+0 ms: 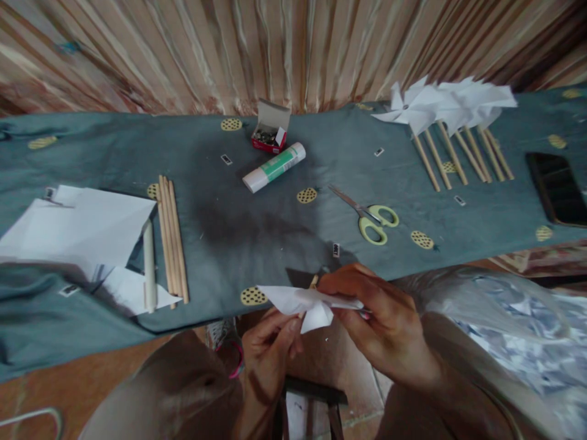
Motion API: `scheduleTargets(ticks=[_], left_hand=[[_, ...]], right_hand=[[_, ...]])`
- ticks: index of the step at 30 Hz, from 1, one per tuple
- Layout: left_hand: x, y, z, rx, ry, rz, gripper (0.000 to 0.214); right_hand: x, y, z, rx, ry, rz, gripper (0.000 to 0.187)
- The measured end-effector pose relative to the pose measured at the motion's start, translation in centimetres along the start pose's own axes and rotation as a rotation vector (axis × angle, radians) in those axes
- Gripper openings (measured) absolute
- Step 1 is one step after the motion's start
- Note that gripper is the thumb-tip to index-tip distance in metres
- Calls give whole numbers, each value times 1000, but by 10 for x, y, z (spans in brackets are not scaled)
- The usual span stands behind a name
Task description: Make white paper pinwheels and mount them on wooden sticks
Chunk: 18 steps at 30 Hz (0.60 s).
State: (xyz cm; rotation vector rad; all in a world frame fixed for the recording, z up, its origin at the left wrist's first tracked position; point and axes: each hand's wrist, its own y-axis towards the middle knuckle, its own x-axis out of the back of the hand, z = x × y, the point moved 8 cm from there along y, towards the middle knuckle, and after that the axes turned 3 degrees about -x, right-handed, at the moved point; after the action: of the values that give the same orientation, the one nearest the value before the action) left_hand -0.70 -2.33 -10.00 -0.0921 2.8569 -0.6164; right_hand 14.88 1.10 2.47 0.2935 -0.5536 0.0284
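Note:
Over the table's near edge, both hands hold a white paper pinwheel [308,300] with folded blades. My left hand [273,342] is closed, with thumb and fingertips pinching it from below left. My right hand [380,318] is closed around its right side, fingers over the top and thumb beneath. A short bit of wooden stick [314,282] shows just behind the paper; the rest of it is hidden. Beyond my right hand lie scissors [367,215] with green handles, blades pointing away to the left.
A glue stick [275,167] lies by an open red box [268,137] of small metal pins. Wooden sticks [170,238] lie left beside white paper sheets [77,229]. Several finished pinwheels [452,105] rest at the back right, near a phone [557,188]. A plastic bag [504,330] sits right.

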Motion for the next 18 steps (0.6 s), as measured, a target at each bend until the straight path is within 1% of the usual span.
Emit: scheduleTargets(ticks=[4, 9, 12, 14, 16, 18], left_hand=[[0, 0, -3, -26, 44, 10, 20], [0, -3, -11, -82, 94, -4, 20], [-2, -3, -15, -82, 97, -1, 25], [-3, -3, -15, -69, 90, 1, 27], [-3, -1, -14, -61, 76, 2, 28], [-3, 0, -12, -49, 61, 2, 29]], right_hand=[[-4, -2, -20, -249, 144, -25, 17], [-16, -1, -42, -423, 438, -43, 9], [-25, 2, -53, -487, 561, -20, 12], [-28, 6, -58, -493, 610, -19, 17], [-30, 9, -62, -499, 610, 1, 17], [-32, 12, -65, -501, 554, 40, 15]])
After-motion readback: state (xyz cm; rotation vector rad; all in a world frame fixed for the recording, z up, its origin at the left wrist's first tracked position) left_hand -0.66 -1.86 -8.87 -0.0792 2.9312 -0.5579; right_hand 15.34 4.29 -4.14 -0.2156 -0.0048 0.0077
